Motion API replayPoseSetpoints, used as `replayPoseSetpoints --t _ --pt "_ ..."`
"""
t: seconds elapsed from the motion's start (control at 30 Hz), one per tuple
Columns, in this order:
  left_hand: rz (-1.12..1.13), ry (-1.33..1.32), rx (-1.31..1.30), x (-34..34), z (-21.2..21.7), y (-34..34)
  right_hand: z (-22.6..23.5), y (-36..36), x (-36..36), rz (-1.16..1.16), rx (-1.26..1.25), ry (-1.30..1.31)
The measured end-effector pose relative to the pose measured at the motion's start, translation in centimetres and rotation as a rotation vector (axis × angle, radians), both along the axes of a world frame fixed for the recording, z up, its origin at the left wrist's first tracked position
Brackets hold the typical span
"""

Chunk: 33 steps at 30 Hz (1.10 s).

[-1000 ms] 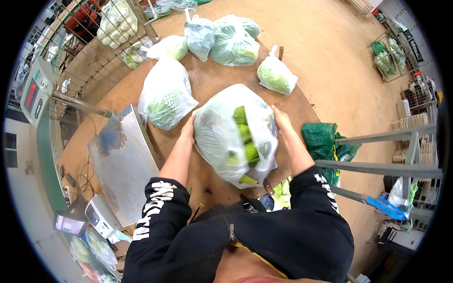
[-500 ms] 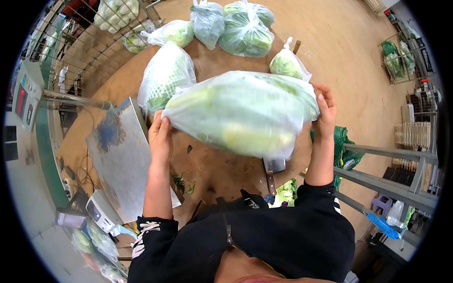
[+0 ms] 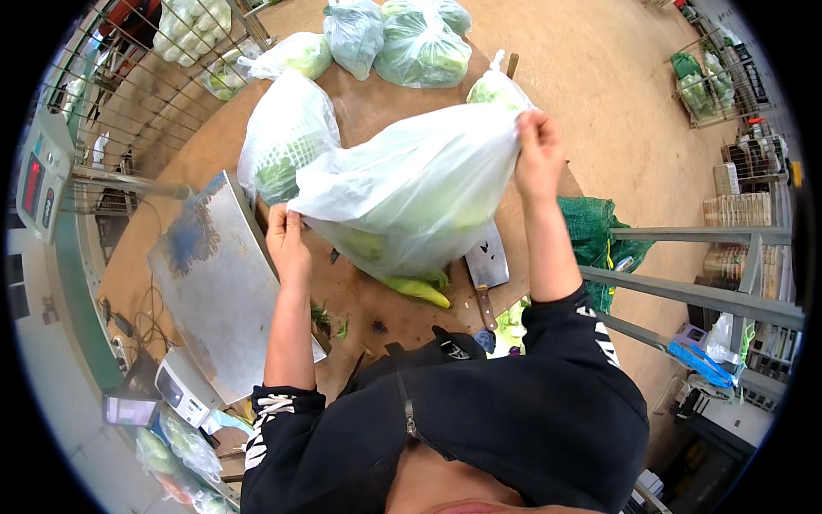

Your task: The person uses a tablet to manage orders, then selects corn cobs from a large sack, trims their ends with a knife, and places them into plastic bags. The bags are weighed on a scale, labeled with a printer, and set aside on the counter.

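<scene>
You get bright, even daylight; shadows soft. Mild glare on white bag [image 3: 411,193] and steel scale plate [image 3: 224,283]. Fisheye bends rim edges; black vignette corners. Centre sharp, edges softer.

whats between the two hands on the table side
In the head view, the big clear plastic bag of greens stretches from the left hand to the right hand.

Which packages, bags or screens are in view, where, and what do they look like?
Large translucent white plastic bag of greens: centre, stretched between left hand and right hand.
Second white plastic bag of greens: on the wooden table, behind the left hand.
Green-tinted tied bags: table's far edge.
Scale display with red screen: far left, on a pole.
Small dark phone screen: lower left.
</scene>
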State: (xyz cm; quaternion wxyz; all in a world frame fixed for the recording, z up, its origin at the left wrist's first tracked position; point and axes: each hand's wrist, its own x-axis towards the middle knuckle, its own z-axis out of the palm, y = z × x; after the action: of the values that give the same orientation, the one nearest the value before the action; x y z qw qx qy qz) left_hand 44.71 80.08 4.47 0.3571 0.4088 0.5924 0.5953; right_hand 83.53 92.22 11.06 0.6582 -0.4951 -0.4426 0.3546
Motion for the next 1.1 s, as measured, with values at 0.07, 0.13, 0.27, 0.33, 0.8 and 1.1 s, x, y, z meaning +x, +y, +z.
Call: replayPoseSetpoints --t 0.07,0.13,0.27,0.33,0.8,1.1 --pt "0.132 -0.080 0.040 1.6 6.9 0.2 5.7 1.9 -0.1 -0.063 0.084 0.069" --pt "0.051 0.066 0.198 1.3 13.6 1.8 13.4 3.5 -0.8 -0.043 0.234 0.056" --pt "-0.057 -0.192 0.430 -0.5 18.0 5.3 19.4 9.8 0.0 0.048 0.508 -0.023" --pt "-0.018 -0.170 0.502 -0.2 21.0 4.1 22.0 10.7 -0.5 0.092 0.612 0.085" --pt "0.393 0.077 0.736 -2.9 35.4 -5.7 18.9 -5.6 -11.9 -0.126 1.197 -0.636" --pt "0.025 1.075 0.371 -6.3 23.2 -15.2 13.3 -14.1 -25.8 0.644 0.249 -0.240"
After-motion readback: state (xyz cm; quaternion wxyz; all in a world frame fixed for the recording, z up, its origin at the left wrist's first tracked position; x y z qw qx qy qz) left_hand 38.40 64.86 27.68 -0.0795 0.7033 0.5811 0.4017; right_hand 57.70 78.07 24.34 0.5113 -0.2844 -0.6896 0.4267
